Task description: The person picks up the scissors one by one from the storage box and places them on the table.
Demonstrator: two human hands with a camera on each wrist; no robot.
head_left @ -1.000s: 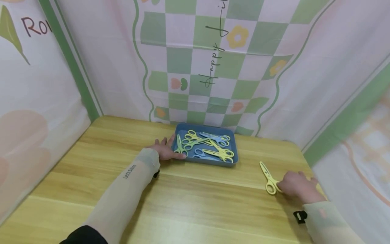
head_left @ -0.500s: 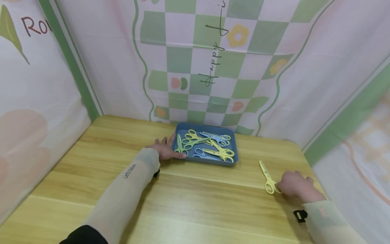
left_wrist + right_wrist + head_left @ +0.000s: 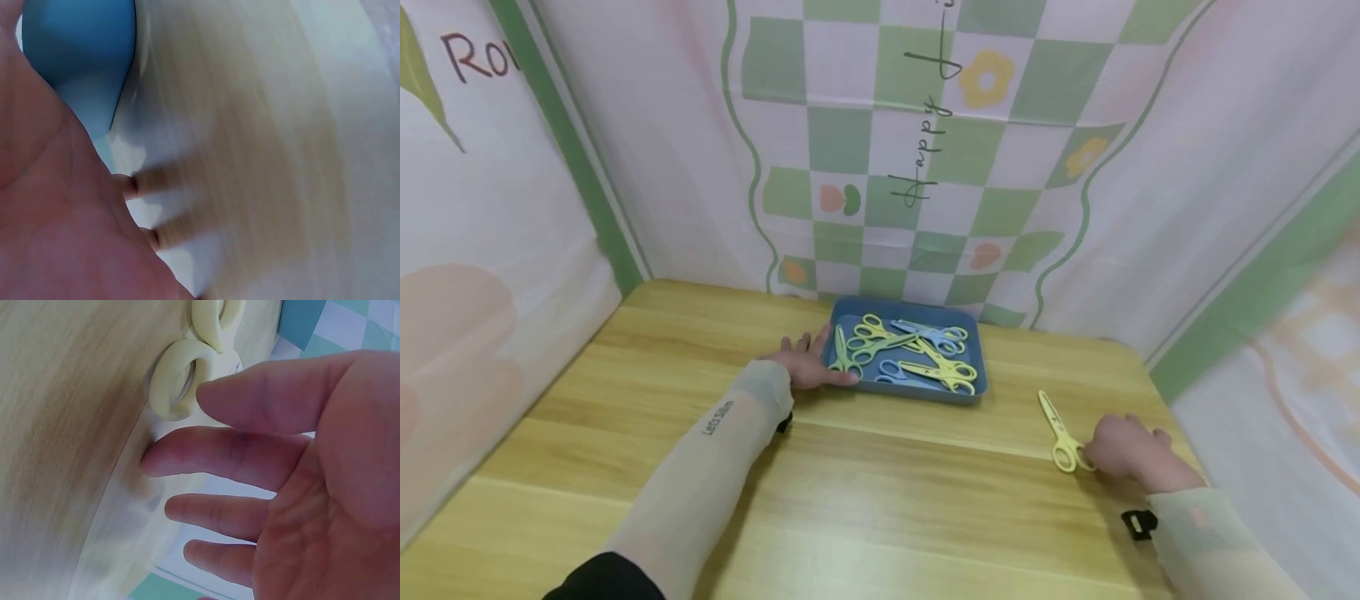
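My left hand (image 3: 808,369) rests against the left side of a blue tray (image 3: 981,354), with its thumb along the near rim and its fingers spread. Inside the tray lie several pairs of yellow, green and blue scissors, some overlapping. To the right, one pair of yellow scissors (image 3: 1057,433) lies on the table, blades pointing away. My right hand (image 3: 1123,446) is at its handles. In the right wrist view, the thumb touches a handle ring (image 3: 164,381), the index finger lies just beside it, and the other fingers are extended loosely.
The wooden table (image 3: 880,500) runs up to a printed cloth backdrop (image 3: 917,167) behind the tray. More cloth hangs at the left and right sides. The tray stands close to the table's back edge.
The head view has tilted down slightly, so everything sits a little higher. My right hand shifts only slightly at the scissors' handles; my left hand stays at the tray.
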